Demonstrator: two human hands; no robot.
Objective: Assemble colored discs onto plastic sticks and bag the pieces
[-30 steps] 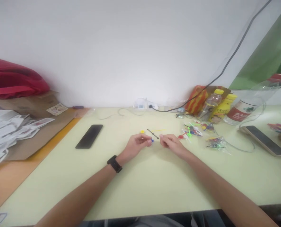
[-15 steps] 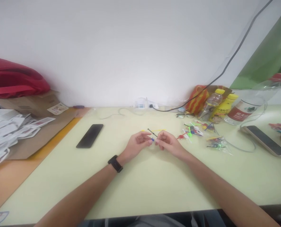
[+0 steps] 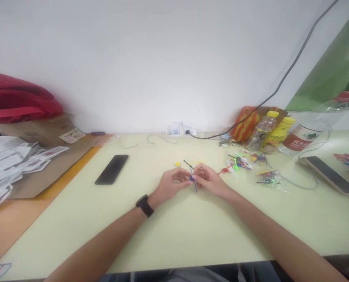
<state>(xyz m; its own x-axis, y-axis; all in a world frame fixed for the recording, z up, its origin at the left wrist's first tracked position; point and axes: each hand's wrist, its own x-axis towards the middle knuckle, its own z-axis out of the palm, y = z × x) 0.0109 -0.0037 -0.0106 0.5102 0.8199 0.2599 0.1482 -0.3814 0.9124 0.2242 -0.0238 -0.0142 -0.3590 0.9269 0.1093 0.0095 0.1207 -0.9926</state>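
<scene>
Between the fingertips of both hands is a small blue plastic piece (image 3: 196,187), a thin rod with a rounded blue part at its middle. My left hand (image 3: 172,184), a black watch (image 3: 144,205) on its wrist, pinches the rounded part between thumb and finger. My right hand (image 3: 210,181) grips the rod from the other side; its curled fingers hide some of it. Just beyond the fingers lie a black plastic stick (image 3: 187,163), a yellow stick (image 3: 197,161) and a round yellow piece (image 3: 177,164). A red piece (image 3: 224,170) rests right of my right hand.
Several coloured plastic pieces (image 3: 240,161) and a clear bag of more (image 3: 269,180) lie at right. Phones lie left (image 3: 112,169) and right (image 3: 329,174). Bottles (image 3: 276,135) and a power strip (image 3: 176,129) stand along the wall. Cardboard (image 3: 49,172) with white packets covers the left.
Both hands have come slightly lower and closer together. The blue piece's rod now shows upright between them, and the yellow round piece is uncovered behind my left hand.
</scene>
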